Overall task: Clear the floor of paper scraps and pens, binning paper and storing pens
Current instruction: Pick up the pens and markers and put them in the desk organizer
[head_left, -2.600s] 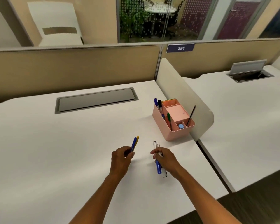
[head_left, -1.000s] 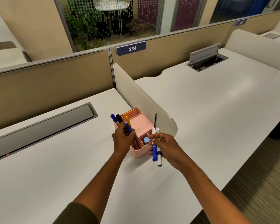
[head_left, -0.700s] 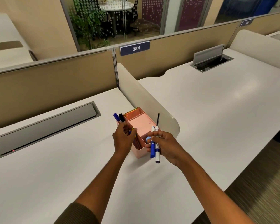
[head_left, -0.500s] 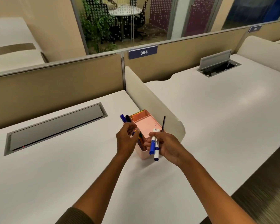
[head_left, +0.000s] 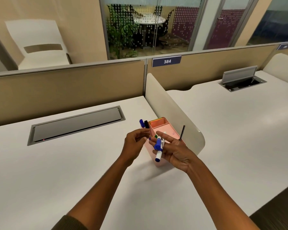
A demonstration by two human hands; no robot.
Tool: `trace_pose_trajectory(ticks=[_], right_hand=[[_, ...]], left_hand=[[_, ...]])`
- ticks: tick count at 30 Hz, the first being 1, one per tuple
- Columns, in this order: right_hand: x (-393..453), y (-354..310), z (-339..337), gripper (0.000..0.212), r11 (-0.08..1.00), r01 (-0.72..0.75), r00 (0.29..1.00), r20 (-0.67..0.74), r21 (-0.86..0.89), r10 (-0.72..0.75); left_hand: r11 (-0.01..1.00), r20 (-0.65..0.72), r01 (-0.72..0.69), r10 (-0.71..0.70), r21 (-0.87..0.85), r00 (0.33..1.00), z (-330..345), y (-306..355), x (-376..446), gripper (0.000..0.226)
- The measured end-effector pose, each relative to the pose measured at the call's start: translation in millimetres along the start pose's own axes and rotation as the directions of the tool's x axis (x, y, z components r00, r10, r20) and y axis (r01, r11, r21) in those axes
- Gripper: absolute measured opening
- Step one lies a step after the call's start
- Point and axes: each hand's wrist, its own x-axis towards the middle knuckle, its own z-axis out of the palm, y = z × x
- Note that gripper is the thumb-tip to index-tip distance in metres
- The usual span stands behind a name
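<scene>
A pink desk organiser (head_left: 163, 126) stands on the white desk (head_left: 73, 163) beside a low cream divider. A blue pen and a black pen (head_left: 144, 124) stick up from its left compartment, and a thin black pen (head_left: 182, 132) leans at its right corner. My right hand (head_left: 173, 151) holds two blue-and-white markers (head_left: 159, 146) just in front of the organiser. My left hand (head_left: 135, 143) hovers at the organiser's left side with fingers curled and apart, holding nothing I can see. Green and blue pen tips show between my two hands.
A grey cable hatch (head_left: 76, 125) is set in the desk to the left. The tan partition (head_left: 65, 87) with the "384" sign (head_left: 166, 61) runs behind. A second desk (head_left: 239, 122) with an open hatch lies to the right. Dark carpet (head_left: 279, 211) shows at bottom right.
My left hand carried its blue and yellow pens to the organiser and let them go into the left compartment. My right hand has kept its markers and come up to the organiser.
</scene>
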Motion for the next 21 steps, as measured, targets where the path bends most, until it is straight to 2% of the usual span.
trace_pose_trajectory(ticks=[6,10,12,14,15,18,21], right_hand=[[1.7,1.8,2.4,0.046,0.991,0.082,0.996,-0.035,-0.105,-0.086],[7.0,5.2,0.0,0.043,0.990,0.128,0.990,-0.069,0.052,-0.124],[8.5,6.4,-1.9,0.034,0.988,0.143,0.986,-0.098,0.056,-0.137],[10.5,5.7,-3.5,0.011,0.984,0.159,0.977,-0.129,-0.083,-0.169],[12.0,4.2,-4.1,0.010,0.970,0.169,0.968,-0.154,-0.176,-0.197],[19.5,-7.3,-3.3,0.018,0.881,0.178,0.928,-0.223,-0.439,-0.299],[32.2,-20.3,-3.1,0.026,0.717,0.201,0.885,-0.190,-0.668,-0.426]], left_hand=[[0.995,-0.142,0.095,-0.089,0.033,0.986,-8.1,-15.5,0.3,0.025],[0.978,-0.241,0.207,-0.203,-0.009,0.949,-6.8,-30.3,0.6,0.028],[0.968,-0.271,0.247,-0.248,-0.037,0.930,-3.9,-34.9,0.9,0.031],[0.960,-0.283,0.272,-0.280,-0.067,0.917,0.1,-37.6,1.2,0.035],[0.956,-0.283,0.280,-0.292,-0.084,0.914,2.4,-38.5,1.5,0.037],[0.948,-0.275,0.295,-0.316,-0.115,0.908,11.3,-39.5,3.1,0.042],[0.939,-0.275,0.323,-0.343,-0.117,0.898,23.9,-38.3,6.5,0.044]])
